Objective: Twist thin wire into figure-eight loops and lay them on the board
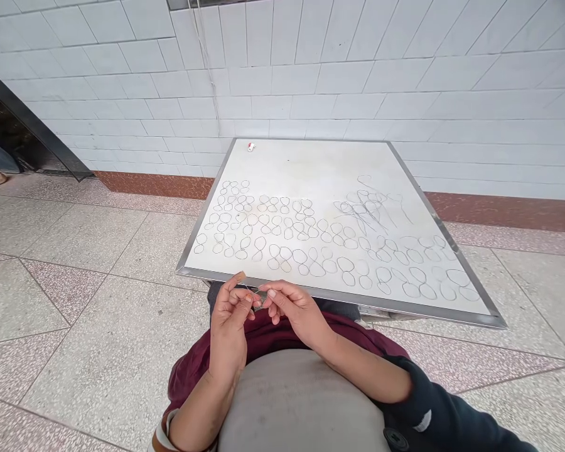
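Observation:
My left hand [233, 311] and my right hand [289, 307] meet over my lap, just off the near edge of the white board [311, 163]. Between them runs a thin wire or thread [248, 289], pinched by the fingertips of both. Its full shape is too small to make out. On the board lie rows of dark figure-eight loops [274, 256] and, to the right, a tangle of loose thin strands [370, 207].
A small red and white item [251, 147] sits at the board's far left corner. Behind the board stands a white tiled wall [282, 81] with a hanging cord [211, 75]. A dark doorway [9, 125] is at the far left.

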Demonstrator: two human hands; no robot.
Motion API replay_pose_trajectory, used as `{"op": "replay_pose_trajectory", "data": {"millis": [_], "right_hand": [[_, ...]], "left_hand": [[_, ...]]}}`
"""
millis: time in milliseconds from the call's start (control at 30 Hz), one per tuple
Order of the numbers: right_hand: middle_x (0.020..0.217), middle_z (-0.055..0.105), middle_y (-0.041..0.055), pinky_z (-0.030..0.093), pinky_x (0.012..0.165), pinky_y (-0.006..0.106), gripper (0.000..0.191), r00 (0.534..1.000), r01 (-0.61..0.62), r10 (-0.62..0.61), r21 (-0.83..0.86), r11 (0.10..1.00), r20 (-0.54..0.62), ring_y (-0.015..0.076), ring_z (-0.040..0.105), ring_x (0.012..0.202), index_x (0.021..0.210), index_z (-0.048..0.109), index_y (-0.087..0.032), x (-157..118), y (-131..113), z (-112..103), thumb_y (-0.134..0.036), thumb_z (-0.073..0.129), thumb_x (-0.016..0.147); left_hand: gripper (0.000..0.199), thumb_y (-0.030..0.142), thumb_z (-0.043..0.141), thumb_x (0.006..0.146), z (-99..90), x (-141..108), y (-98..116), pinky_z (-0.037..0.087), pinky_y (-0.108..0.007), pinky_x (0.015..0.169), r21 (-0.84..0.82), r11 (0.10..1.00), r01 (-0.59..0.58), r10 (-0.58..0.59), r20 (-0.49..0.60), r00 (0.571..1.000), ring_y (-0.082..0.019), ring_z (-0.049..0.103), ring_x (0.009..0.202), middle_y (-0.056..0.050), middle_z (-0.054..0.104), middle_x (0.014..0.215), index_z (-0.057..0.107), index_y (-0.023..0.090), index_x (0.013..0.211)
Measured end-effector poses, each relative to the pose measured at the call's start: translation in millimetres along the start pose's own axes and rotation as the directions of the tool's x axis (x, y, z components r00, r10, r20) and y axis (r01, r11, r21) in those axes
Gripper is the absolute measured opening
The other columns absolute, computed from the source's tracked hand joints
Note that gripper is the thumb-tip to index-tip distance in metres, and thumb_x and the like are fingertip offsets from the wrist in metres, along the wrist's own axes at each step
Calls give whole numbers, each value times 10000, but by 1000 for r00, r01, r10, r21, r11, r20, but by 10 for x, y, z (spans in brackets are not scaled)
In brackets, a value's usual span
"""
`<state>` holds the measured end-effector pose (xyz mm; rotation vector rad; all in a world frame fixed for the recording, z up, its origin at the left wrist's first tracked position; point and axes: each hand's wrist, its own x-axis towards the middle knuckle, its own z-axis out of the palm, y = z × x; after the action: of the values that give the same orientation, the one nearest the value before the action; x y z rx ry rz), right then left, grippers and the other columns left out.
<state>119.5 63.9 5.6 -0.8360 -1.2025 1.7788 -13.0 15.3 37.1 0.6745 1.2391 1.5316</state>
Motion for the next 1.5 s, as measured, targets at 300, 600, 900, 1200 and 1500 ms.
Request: {"op": "replay_pose_trajectory", "data": {"millis": [300,600,900,1200,1500], "right_hand": [[699,551,-29,355,482,237,280,999,35,-30,-120,992,37,72,429,494,1018,696,-230,0,-71,-34,-450,554,918],[718,576,-26,374,508,242,276,997,18,-13,-71,997,74,76,451,510,1011,676,-228,46,-50,-70,-460,569,908],[703,595,-25,391,490,229,291,997,-17,21,-44,999,76,78,457,509,967,649,-212,5,-6,-84,-485,579,897],[837,632,16,504,554,263,333,995,2,20,-226,974,96,120,580,638,1049,631,-227,12,117,-138,-510,545,896],[791,641,11,501,514,275,180,981,159,-192,-518,841,-12,101,556,488,914,701,-240,-10,61,-126,-359,571,877]], "left_hand": [[364,236,634,866,16,-26,-38,431,-258,767,-88,996,20,-13,73,997,-107,536,723,32,598,744,561,214,1222],[373,263,610,888,-7,-24,-65,433,-287,849,-3,999,-33,33,53,998,-127,553,779,24,592,780,548,241,1255],[376,275,593,897,-30,-33,-87,420,-285,821,37,998,-49,45,102,994,-135,528,757,23,584,773,538,232,1267],[395,288,618,847,-193,96,-195,433,-295,759,98,994,-42,28,142,989,-146,529,717,23,588,736,580,211,1233],[419,312,575,882,-239,78,-119,465,-319,781,221,973,-61,7,239,971,-164,572,774,-8,623,817,526,214,1286]]}}
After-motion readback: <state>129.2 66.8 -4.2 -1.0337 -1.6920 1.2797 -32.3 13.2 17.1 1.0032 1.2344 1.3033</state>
